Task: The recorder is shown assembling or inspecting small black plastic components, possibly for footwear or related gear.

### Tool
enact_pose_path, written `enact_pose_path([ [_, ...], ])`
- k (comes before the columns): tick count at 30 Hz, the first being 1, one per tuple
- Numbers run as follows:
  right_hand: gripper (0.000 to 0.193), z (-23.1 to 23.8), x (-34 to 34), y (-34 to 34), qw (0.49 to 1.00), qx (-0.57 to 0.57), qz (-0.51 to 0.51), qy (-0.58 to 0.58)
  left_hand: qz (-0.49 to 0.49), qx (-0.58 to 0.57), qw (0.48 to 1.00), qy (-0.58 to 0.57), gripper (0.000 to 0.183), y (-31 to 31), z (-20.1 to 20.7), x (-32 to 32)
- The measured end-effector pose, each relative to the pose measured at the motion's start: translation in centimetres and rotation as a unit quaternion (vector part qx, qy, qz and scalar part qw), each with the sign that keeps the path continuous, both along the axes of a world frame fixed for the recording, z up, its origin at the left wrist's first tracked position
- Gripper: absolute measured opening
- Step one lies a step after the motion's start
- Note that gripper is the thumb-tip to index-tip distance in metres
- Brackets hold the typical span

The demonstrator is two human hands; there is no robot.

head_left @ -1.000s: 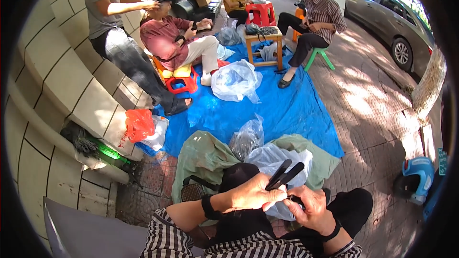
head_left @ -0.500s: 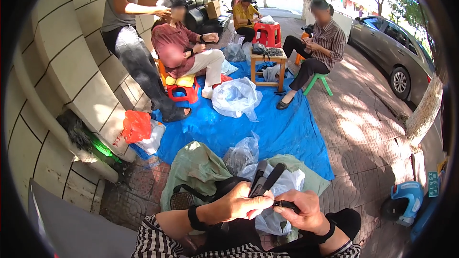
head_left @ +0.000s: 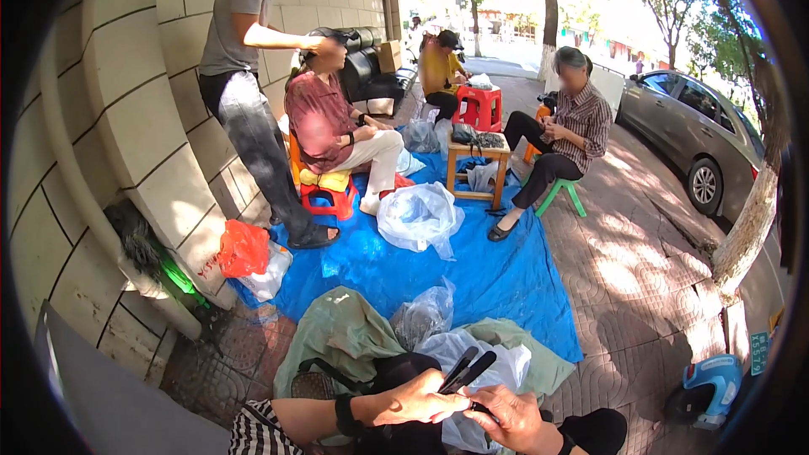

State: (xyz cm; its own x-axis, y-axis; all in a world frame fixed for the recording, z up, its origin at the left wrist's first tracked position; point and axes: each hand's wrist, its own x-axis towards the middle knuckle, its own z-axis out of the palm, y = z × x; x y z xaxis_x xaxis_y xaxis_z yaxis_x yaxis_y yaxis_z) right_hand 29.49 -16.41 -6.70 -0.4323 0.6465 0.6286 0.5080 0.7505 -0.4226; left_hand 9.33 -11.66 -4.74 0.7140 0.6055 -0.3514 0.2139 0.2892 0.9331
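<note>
Low in the view, my left hand (head_left: pixel 413 400) is closed around several black flat strips (head_left: pixel 466 373) whose rounded ends stick up past the fingers. My right hand (head_left: pixel 510 418) meets it and pinches a small black piece (head_left: pixel 480 409), mostly covered by the fingers; its exact kind is unclear. The fingertips of both hands touch or nearly touch. Just beyond them lies a clear plastic bag (head_left: pixel 501 361). A green woven sack (head_left: pixel 345 329) rests to the left, and a smaller clear bag with dark contents (head_left: pixel 424 320) is farther off.
A blue tarp (head_left: pixel 539 286) covers the ground ahead, with a large clear bag (head_left: pixel 419 217) on it. A red bag (head_left: pixel 244 248) sits by the wall. People sit around a wooden stool (head_left: pixel 478 150); one person stands. A blue scooter part (head_left: pixel 715 381) and a car are right.
The whole scene has shifted down in the picture. My hands are lower and closer together, and the black strips now lean more to the right. The standing person's arm remains near the seated person's head.
</note>
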Motion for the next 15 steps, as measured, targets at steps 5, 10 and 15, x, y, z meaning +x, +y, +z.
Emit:
enact_pose_path([
  [5,0.029,-0.9,-0.7,-0.5,0.998,-0.048,-0.037,-0.033,0.000,0.097,0.995,-0.027,0.032,-0.2,-2.5,0.1],
  [10,0.025,0.3,-0.1,-0.7,0.987,-0.136,0.007,0.082,0.005,-0.062,0.996,-0.070,0.031,-0.6,-0.1,0.1],
  [15,0.025,-0.9,-0.5,0.9,0.978,-0.155,0.032,0.138,0.059,-0.105,0.989,-0.087,0.033,0.1,-0.3,-0.1],
])
